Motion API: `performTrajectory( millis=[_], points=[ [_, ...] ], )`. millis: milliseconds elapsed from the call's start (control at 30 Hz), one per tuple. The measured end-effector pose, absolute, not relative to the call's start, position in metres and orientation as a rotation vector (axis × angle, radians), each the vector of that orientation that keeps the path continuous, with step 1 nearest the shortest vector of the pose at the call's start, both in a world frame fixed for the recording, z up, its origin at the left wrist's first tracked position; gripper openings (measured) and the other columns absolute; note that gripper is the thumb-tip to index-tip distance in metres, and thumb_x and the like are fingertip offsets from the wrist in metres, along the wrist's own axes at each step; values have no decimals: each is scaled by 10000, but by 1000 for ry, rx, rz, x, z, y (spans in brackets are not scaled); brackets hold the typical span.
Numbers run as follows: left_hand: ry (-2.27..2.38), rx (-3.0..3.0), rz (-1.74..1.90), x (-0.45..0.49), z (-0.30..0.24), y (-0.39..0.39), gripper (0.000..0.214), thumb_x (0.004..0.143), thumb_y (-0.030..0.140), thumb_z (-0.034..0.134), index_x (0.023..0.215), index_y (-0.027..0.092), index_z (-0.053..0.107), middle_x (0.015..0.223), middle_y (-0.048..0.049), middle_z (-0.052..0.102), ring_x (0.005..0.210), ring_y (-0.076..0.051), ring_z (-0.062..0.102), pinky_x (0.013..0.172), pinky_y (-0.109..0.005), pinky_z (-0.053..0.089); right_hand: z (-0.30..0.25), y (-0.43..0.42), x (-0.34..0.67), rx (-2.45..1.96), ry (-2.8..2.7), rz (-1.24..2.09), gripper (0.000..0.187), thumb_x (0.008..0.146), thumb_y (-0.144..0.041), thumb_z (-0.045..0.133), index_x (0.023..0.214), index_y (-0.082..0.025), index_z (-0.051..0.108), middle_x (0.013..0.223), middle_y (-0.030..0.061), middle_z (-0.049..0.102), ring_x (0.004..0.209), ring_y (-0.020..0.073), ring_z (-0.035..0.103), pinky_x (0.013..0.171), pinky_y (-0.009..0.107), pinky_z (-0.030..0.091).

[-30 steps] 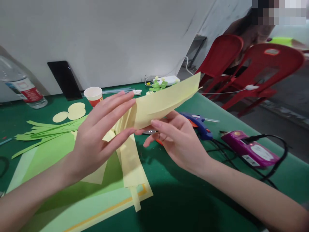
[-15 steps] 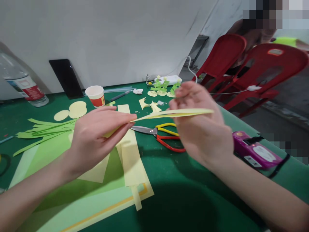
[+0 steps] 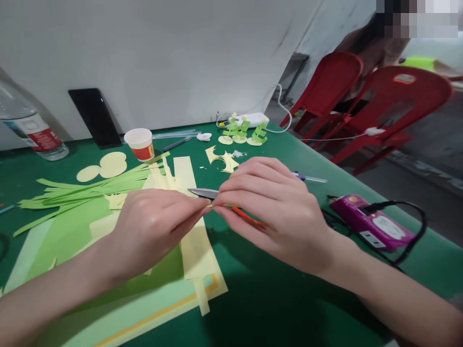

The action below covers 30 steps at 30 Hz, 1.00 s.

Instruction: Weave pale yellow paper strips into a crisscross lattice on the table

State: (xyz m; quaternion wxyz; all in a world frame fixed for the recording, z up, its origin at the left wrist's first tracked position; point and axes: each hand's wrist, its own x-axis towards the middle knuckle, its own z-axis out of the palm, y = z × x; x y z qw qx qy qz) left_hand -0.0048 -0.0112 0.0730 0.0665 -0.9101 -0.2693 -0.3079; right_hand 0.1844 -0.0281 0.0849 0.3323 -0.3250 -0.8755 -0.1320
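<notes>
The left hand (image 3: 152,226) and the right hand (image 3: 267,217) meet fingertip to fingertip above the bench (image 3: 260,308), each pinching a thin piece of pale yellow paper (image 3: 211,206) between thumb and fingers. Only a sliver of that paper shows in the small gap between the fingertips; the hands hide the rest. Beyond and below the grip lies a pair of scissors (image 3: 202,193), its blades pointing left and its red handle partly covered by the right hand.

At the far left, a paper cup (image 3: 145,153) stands upright, white with a red band. Its mouth and pale inner wall show, but its bottom is out of sight, so what it holds, if anything, cannot be told. Farther left is a clear plastic bottle (image 3: 38,131), cut off by the picture's edge and wrapped in a red, white and blue label; whether liquid is inside cannot be told. Between the two, a dark phone (image 3: 96,118) leans on the wall.

Green paper strips (image 3: 90,188) lie to the left of the cup's near side, over stacked sheets (image 3: 126,311). Small green paper plants (image 3: 240,130) stand on pale discs at the far side.
</notes>
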Motion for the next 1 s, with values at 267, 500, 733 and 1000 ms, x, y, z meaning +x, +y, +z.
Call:
performTrajectory(
  millis=[267,500,733,1000],
  points=[
    [-936,-2905,-889,-5,78,-7,273,881,250,464,711,166,660,517,22,611,424,-77,471,420,-215,287,97,-19,209,-967,-2421,-238,132,808,-146,490,717,-142,585,737,33,656,730,158,587,721,322,434],
    [-917,-3018,-985,-2,76,-9,188,851,223,523,767,163,680,555,22,653,442,-74,522,441,-193,346,90,-26,198,-935,-2427,-129,132,818,-176,487,795,-161,616,810,56,672,773,183,595,721,333,450],
    [-1313,-3290,-801,-10,89,6,201,826,268,548,759,174,713,663,2,713,498,-89,583,429,-159,390,103,-18,220,-1139,-2356,74,162,784,-183,517,653,-185,611,690,37,660,660,177,586,590,308,430],
    [-1533,-3434,-571,-13,87,18,223,819,319,543,745,206,721,694,25,710,551,-84,592,476,-141,408,102,-5,236,-1385,-2391,361,117,774,-279,550,783,-197,633,848,32,668,720,176,594,613,293,432]
  ],
)
